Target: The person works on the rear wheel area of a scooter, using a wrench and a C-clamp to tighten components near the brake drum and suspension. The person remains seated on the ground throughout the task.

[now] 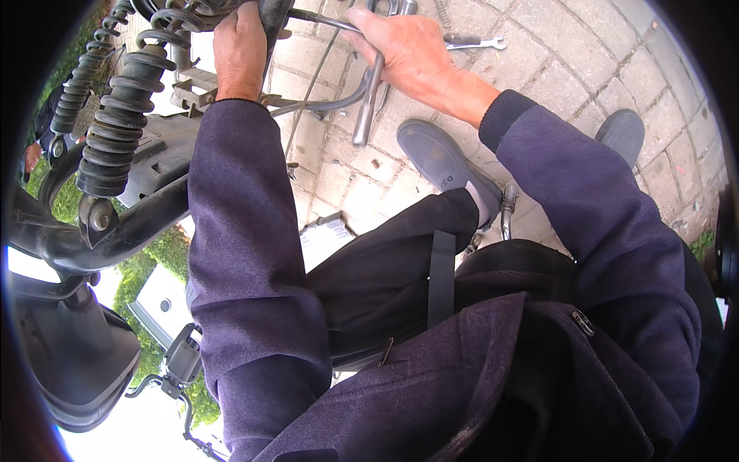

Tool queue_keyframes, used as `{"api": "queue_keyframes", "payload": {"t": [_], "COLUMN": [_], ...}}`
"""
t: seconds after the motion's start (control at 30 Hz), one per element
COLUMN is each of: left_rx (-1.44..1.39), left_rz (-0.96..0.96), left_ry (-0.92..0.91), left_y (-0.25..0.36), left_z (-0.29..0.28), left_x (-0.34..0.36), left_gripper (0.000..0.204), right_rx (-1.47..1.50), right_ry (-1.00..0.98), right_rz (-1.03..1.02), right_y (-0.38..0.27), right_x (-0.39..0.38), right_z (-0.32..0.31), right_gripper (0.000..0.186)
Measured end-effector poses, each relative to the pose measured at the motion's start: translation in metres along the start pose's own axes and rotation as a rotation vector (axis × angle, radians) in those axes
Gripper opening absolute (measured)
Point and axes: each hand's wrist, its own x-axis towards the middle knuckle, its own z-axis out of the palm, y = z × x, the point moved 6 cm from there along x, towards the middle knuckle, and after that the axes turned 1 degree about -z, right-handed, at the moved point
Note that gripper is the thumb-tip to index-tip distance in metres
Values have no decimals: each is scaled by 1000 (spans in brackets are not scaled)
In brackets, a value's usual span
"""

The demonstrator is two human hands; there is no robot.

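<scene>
Grey metal bar lies under right hand.

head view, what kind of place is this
Probably an outdoor spot for fixing a motorbike: brick paving, a wrench lying on it, and coil spring shock absorbers beside the hands.

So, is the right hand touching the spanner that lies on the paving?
Apart. The head view shows the right hand closed on a grey metal bar, while the spanner lies on the paving just past the fingers, with a strip of brick between.
</scene>
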Motion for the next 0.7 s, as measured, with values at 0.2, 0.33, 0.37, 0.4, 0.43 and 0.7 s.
{"api": "queue_keyframes", "payload": {"t": [0.2, 0.33, 0.37, 0.4, 0.43, 0.7], "left_rx": [-82, -61, -107, -93, -83, -102], "left_rz": [42, 3, 0, -7, -8, 23], "left_ry": [41, -23, -30, -36, -36, -31], "left_y": [13, 11, 8, 3, 1, -7], "left_z": [11, 7, 6, 6, 5, 4], "left_x": [-20, -12, -9, -8, -5, -2], "left_gripper": [44, 46, 46, 46, 46, 46], "right_rx": [885, 1934, 1949, 1940, 1957, 568], "right_ry": [85, -258, -284, -316, -320, -30], "right_rz": [398, 1078, 1059, 1086, 1075, 373], "right_y": [6, 5, 4, 3, 4, 17], "right_x": [-4, -14, -12, -15, -14, -6], "right_z": [14, 49, 46, 44, 40, -16], "right_gripper": [28, 34, 34, 34, 35, 27]}}
